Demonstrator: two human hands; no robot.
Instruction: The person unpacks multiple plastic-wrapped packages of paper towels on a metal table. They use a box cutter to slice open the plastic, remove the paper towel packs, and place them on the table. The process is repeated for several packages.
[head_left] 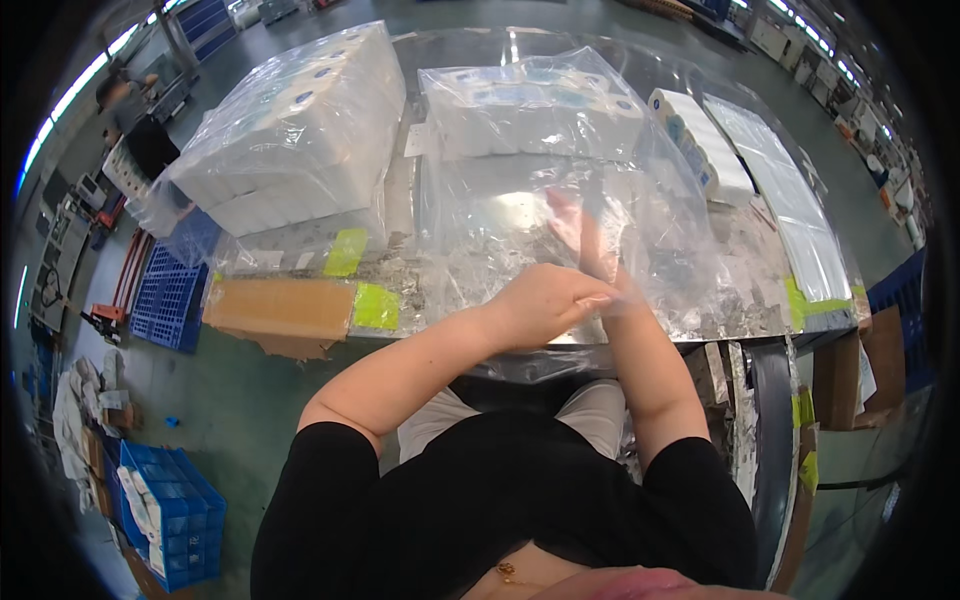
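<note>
Bagged white packs (300,130) stand leftmost; the left hand (535,305) pinches the near edge of a part-filled clear plastic bag (475,215) on the surface (400,275); the right hand (580,237) is inside, fingers extended; farther right stands a white bundle (700,145).

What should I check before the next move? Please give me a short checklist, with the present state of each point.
1. Right hand under the film of the bag: ok, it shows through the plastic.
2. Left hand on the bag: ok, it seems to pinch film at the right wrist.
3. Middle packs covered: ok, film lies over them.
4. Near end of bag closed: not ok, it is loose around the right forearm.
5. Bag without tears: cannot tell, glare and wrinkles hide it.
6. Bag clear of the right-side packs: cannot tell, film comes close.
</note>
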